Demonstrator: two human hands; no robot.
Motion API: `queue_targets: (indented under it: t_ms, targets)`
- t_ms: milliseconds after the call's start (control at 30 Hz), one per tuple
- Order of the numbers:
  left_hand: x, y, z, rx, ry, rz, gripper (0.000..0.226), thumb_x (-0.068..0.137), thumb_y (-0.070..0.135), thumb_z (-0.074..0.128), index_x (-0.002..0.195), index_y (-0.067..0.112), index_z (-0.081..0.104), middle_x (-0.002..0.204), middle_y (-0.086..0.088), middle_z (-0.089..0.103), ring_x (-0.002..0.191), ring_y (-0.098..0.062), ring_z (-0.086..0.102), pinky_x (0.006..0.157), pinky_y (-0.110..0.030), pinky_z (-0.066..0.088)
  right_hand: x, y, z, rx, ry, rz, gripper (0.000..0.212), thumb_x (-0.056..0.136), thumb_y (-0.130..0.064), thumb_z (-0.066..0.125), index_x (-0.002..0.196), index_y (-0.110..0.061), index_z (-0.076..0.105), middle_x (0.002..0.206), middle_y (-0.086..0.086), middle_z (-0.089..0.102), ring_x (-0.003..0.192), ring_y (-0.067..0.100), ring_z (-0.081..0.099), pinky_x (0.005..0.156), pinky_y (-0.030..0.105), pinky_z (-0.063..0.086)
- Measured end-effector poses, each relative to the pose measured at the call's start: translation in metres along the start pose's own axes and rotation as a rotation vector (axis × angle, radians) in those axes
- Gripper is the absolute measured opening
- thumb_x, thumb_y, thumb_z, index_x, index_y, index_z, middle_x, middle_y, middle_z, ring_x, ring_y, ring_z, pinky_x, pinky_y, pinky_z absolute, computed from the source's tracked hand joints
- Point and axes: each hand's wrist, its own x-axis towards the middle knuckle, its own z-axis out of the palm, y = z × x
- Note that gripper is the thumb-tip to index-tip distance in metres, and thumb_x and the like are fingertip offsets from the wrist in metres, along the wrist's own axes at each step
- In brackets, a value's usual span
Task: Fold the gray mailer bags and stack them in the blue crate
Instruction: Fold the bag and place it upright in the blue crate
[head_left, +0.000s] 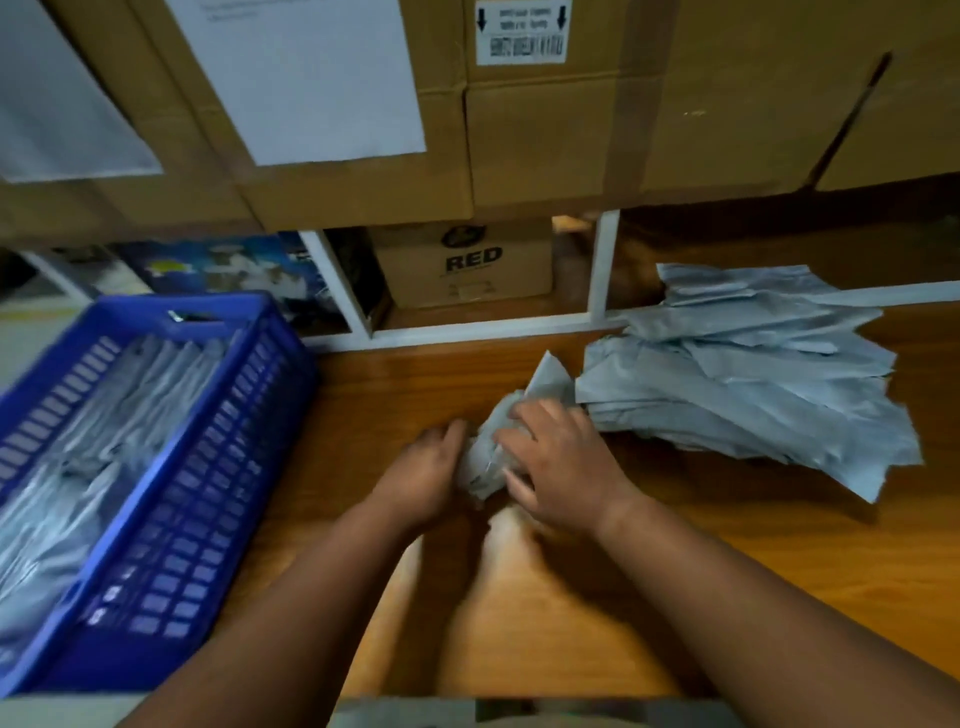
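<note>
Head view: blue crate (270, 364) of folded bags (104, 441).

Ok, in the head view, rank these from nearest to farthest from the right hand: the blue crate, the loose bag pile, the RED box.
1. Bag pile: just right of the right hand, nearly touching its fingers.
2. Blue crate: across the table on the left, past the left hand.
3. RED box: farthest, back in the shelf opening under the big cartons.

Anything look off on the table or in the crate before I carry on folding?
Only the unfolded pile of mailer bags on the right: it is fanned out askew, corners pointing different ways. Both hands, left hand and right hand, grip one crumpled bag.
</note>
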Motion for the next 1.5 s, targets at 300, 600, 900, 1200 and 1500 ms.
queue_targets:
  t_ms: [300,600,900,1200,1500]
  targets:
    - [-0.087,-0.015,-0.029,0.059,0.178,-0.13,0.056,0.082,0.054,0.079,0.128,0.037,0.051,0.118,0.011,0.048,0.105,-0.013,0.05,0.091,-0.04,0.053,-0.034,-0.027,0.052,-0.077,-0.331,0.059,0.05,0.098,-0.046,0.057,0.147,-0.034,0.05,0.155,0.01,0.043,0.141,0.033,0.042,0.11,0.049,0.042]
    - [-0.125,-0.041,-0.031,0.056,0.247,0.008,0.051,0.091,0.054,0.072,0.135,0.037,0.051,0.12,0.015,0.05,0.103,-0.011,0.045,0.089,-0.04,0.048,0.047,-0.025,0.05,0.261,-0.381,0.333,0.058,0.104,-0.016,0.05,0.161,-0.015,0.043,0.17,0.013,0.033,0.158,0.032,0.027,0.129,0.041,0.023]
    - [-0.121,-0.067,0.031,0.173,0.065,0.21,0.075,0.088,0.059,0.068,0.154,0.047,0.034,0.144,0.011,0.047,0.127,-0.019,0.042,0.098,-0.045,0.042,-0.017,-0.053,0.034,1.166,-0.068,0.954,0.036,0.109,-0.054,0.049,0.116,-0.028,0.072,0.111,0.006,0.075,0.098,0.026,0.074,0.078,0.038,0.054]
    - [-0.122,-0.059,0.087,0.257,0.041,0.224,0.104,0.092,0.092,0.022,0.17,0.027,0.003,0.177,-0.017,0.005,0.163,-0.039,0.0,0.123,-0.072,0.002,-0.071,-0.067,0.064,0.233,-0.341,0.511,0.045,0.1,-0.067,0.052,0.121,-0.029,0.061,0.123,0.0,0.062,0.113,0.027,0.06,0.08,0.037,0.041]
    - [-0.13,-0.06,0.08,0.297,0.096,0.238,0.105,0.095,0.089,0.02,0.17,0.016,0.015,0.177,-0.019,0.004,0.164,-0.035,-0.006,0.126,-0.068,0.001,-0.074,-0.057,0.06,0.221,-0.254,0.667,0.024,0.107,-0.045,0.056,0.126,-0.031,0.061,0.129,-0.001,0.067,0.111,0.025,0.063,0.082,0.037,0.049]
